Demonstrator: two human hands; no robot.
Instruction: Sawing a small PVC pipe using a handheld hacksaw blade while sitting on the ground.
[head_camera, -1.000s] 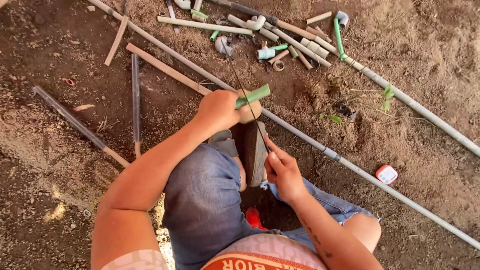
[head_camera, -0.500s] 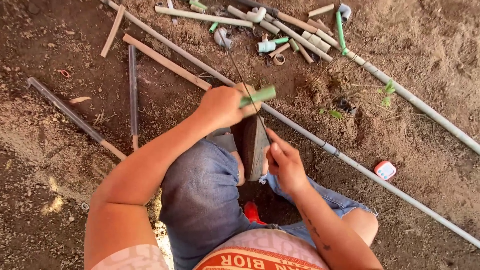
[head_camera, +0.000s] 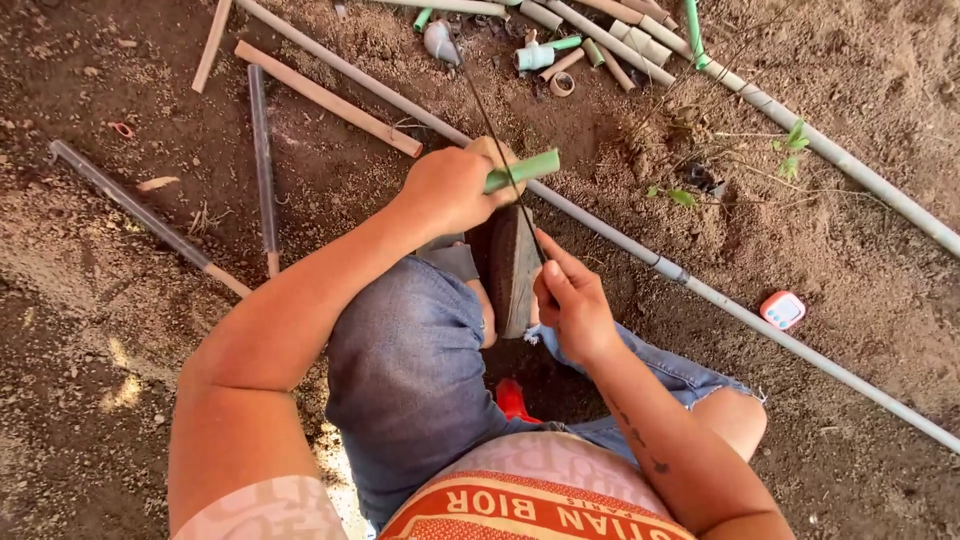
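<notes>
My left hand is clamped on a short green plastic pipe piece, long axis lower-left to upper-right. My right hand, below it, pinches a thin dark blade crossing the pipe, beside my dark shoe sole.

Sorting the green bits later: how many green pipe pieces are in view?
5: one in the left hand at, four in the top pile. More may be hidden.
</notes>
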